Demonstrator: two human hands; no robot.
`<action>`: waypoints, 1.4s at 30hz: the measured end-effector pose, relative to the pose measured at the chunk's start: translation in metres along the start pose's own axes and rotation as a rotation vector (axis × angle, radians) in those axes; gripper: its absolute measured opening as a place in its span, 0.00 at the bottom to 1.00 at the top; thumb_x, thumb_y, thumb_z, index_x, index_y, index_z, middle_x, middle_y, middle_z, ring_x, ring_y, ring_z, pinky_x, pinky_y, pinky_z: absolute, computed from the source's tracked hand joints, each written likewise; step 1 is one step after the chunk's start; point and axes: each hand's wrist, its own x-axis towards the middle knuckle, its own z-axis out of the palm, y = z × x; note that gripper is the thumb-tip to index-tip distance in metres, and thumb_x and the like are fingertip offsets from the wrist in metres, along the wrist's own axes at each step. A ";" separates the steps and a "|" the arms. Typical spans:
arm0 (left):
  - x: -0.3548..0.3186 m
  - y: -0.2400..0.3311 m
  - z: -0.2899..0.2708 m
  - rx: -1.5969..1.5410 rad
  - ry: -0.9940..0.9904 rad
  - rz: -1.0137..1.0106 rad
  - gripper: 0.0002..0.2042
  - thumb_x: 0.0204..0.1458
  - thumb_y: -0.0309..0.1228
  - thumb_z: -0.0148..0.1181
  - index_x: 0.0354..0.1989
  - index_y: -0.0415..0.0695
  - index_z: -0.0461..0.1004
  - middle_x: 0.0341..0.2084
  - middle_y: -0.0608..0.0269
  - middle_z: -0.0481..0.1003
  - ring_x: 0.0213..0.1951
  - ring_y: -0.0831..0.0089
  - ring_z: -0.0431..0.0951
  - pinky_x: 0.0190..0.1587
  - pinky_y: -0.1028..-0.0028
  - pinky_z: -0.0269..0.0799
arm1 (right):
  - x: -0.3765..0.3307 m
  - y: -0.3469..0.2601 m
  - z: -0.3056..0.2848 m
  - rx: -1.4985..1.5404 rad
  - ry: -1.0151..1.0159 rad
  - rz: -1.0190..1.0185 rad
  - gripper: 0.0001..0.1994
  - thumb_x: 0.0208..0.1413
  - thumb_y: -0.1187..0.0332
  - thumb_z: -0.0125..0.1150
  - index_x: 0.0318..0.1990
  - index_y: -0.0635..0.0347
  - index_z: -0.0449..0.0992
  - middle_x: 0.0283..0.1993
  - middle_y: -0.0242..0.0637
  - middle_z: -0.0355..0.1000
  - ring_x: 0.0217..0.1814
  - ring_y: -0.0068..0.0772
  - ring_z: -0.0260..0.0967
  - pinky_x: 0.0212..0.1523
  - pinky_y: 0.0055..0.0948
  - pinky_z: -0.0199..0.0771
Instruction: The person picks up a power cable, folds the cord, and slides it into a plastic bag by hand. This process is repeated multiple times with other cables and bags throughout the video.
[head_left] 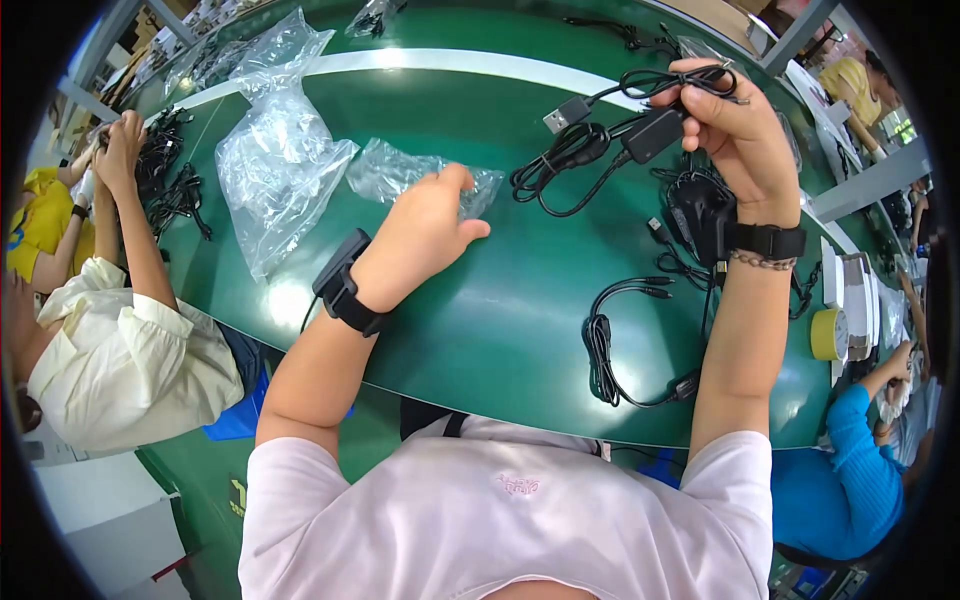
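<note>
My right hand [735, 130] is raised over the right side of the bench. Between its thumb and fingers it pinches a coiled black USB cable [565, 150] with a small black box along it; the metal plug hangs out to the left. My left hand [425, 225] is over the bench's middle, thumb and index finger apart, its other fingers partly hidden. Just beyond it a small clear plastic bag [385, 170] lies crumpled, partly behind the fingers. A larger clear plastic bag [275, 160] lies further left. Below my right hand lie another black cable [600, 350] and more black cables [695, 205].
The green bench [480, 330] has a white strip [440, 62] across its far part. A yellow tape roll [828, 334] stands by white boxes at right. Black cables [165, 170] pile up at left beside a person in a cream shirt [130, 350]. Someone in blue [840, 490] sits at right.
</note>
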 end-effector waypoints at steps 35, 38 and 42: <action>0.010 -0.002 0.001 -0.265 0.291 0.014 0.07 0.49 0.26 0.55 0.26 0.38 0.64 0.18 0.52 0.68 0.22 0.56 0.69 0.25 0.65 0.64 | 0.020 0.064 0.038 0.422 0.242 0.111 0.09 0.55 0.76 0.50 0.44 0.67 0.67 0.41 0.47 0.70 0.28 0.21 0.67 0.32 0.19 0.74; 0.013 -0.007 0.002 -0.177 0.421 0.141 0.07 0.49 0.27 0.55 0.26 0.37 0.64 0.19 0.54 0.68 0.21 0.57 0.67 0.24 0.67 0.63 | 0.017 0.067 0.047 0.378 0.247 0.060 0.10 0.55 0.76 0.50 0.44 0.65 0.67 0.42 0.47 0.70 0.29 0.21 0.67 0.33 0.20 0.74; 0.014 -0.006 -0.003 -0.356 0.485 0.032 0.08 0.52 0.27 0.52 0.26 0.37 0.64 0.17 0.61 0.65 0.19 0.68 0.64 0.23 0.72 0.61 | 0.011 0.066 0.059 0.175 0.053 0.027 0.10 0.51 0.78 0.54 0.42 0.64 0.68 0.35 0.40 0.70 0.30 0.24 0.68 0.32 0.24 0.75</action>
